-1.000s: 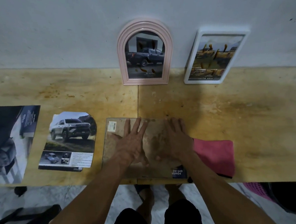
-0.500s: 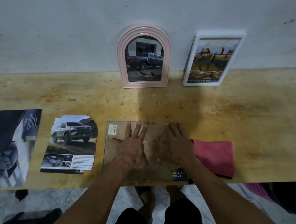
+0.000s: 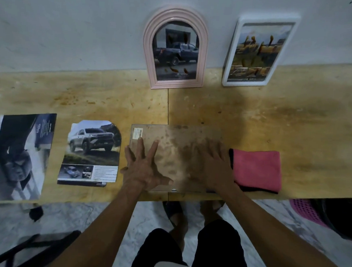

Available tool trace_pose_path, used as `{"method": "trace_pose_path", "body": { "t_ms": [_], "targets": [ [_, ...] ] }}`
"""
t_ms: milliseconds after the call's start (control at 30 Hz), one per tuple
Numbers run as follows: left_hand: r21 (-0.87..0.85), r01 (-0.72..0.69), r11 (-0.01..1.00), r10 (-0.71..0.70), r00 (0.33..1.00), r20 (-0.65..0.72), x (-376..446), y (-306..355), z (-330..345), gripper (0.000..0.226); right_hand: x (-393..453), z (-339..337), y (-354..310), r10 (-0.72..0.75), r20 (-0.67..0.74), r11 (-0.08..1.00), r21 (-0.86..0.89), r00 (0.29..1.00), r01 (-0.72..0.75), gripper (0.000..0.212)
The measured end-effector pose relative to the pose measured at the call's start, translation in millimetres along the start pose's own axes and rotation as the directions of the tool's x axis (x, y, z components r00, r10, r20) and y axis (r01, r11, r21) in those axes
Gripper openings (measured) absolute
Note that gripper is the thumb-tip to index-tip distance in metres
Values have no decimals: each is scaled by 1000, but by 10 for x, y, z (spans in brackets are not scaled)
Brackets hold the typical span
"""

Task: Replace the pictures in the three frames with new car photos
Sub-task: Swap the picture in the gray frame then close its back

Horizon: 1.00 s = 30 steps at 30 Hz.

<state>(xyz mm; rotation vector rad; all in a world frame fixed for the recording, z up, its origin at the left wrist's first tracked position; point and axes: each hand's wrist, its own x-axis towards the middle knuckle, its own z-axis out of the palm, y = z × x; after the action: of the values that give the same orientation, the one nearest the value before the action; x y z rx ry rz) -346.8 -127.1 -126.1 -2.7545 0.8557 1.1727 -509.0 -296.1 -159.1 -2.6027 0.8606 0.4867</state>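
Brown rectangular frame backboard (image 3: 175, 154) is lying flat on the wooden table (image 3: 275, 123); left hand (image 3: 145, 166) and right hand (image 3: 214, 165), fingers spread, are pressing it; even pressure should seat it squarely.

Plain workroom; stained plywood table (image 3: 276, 119) against bare wall (image 3: 74, 22)

A frame backing board (image 3: 177, 154) lies flat at the table's (image 3: 296, 125) near edge, with the left hand (image 3: 145, 168) and right hand (image 3: 214, 163) spread on it. A cloth (image 3: 256, 170) lies just beside it at 3 o'clock. At 9 o'clock lie an arch-cut car photo (image 3: 92, 150) and, further out, a larger print (image 3: 19, 155). At 12 o'clock an arched frame (image 3: 175, 47) leans on the wall (image 3: 74, 22); at 1 o'clock, a rectangular frame (image 3: 260, 51).
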Motion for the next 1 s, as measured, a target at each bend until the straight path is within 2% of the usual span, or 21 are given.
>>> {"method": "trace_pose_path", "body": {
  "t_ms": [100,267,400,500,567,633,733,867,1000],
  "targets": [
    [-16,7,1000,-7,1000,-27,-34,7,33,141,-103,215,-16,-4,40,1000,18,999,3,114],
    [-63,54,997,-55,998,-11,-69,92,8,139,-67,102,44,-13,21,996,94,1000,11,119],
    [-70,89,994,-93,994,-62,-95,243,21,136,-58,-232,94,-52,-39,979,194,998,59,104],
    [22,-25,999,27,995,-94,123,369,-33,144,85,-411,120,46,-4,974,223,999,-44,112],
    [32,-125,992,126,991,-43,321,430,-87,151,203,-479,114,104,66,953,280,992,-119,123],
    [34,-156,987,156,988,0,451,490,-144,152,284,-523,112,138,115,930,325,984,-169,127],
    [33,-136,990,135,990,33,475,648,-227,147,289,-477,129,174,53,902,393,983,-181,136],
    [34,-154,988,154,988,8,506,851,-237,139,259,-305,211,182,-13,887,433,983,-159,148],
    [12,-155,988,155,988,22,503,898,-260,135,302,-362,224,100,-67,923,380,993,-67,151]
  ]
}}
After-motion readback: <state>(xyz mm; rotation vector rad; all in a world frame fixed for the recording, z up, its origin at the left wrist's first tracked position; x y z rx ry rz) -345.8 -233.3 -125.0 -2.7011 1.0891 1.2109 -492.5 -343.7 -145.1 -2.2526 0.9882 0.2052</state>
